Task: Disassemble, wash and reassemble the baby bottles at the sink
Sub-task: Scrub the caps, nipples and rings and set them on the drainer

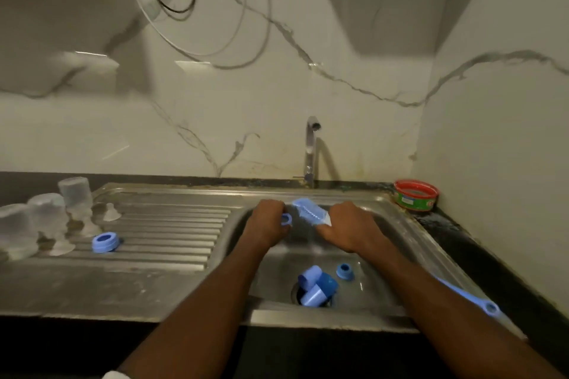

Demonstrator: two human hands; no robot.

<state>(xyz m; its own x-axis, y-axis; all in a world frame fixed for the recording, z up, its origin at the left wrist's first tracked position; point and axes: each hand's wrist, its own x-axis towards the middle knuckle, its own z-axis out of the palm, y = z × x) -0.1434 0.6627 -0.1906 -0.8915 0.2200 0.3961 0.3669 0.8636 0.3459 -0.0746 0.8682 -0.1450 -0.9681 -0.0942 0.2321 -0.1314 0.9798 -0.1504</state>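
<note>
Brushed steel sink (160, 224), glossy marble wall (215, 101)

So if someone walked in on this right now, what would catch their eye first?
Most likely the two hands over the sink basin: the left hand pinches a small blue ring, the right hand holds a blue brush beside it. Next, the blue caps piled on the drain, and the clear bottles standing upside down on the drainboard at far left.
</note>
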